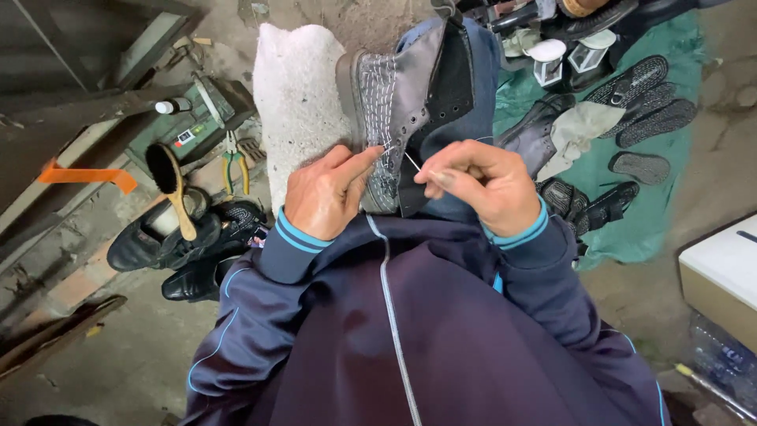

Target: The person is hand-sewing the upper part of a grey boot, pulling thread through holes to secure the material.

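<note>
A cobbler's rough repair spot on a bare concrete floor (pixel 118 355). Worn black shoes (pixel 169 244), a wooden shoe brush (pixel 169 185) and pliers (pixel 234 162) lie to one side. A green cloth (pixel 631 213) on the other side holds loose rubber soles (pixel 650 102) and more shoes.

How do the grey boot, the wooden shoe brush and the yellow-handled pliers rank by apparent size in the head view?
Largest to smallest:
1. grey boot, held on the lap between the left hand and right hand
2. wooden shoe brush
3. yellow-handled pliers
The boot is nearest the camera, which exaggerates its lead.
</note>
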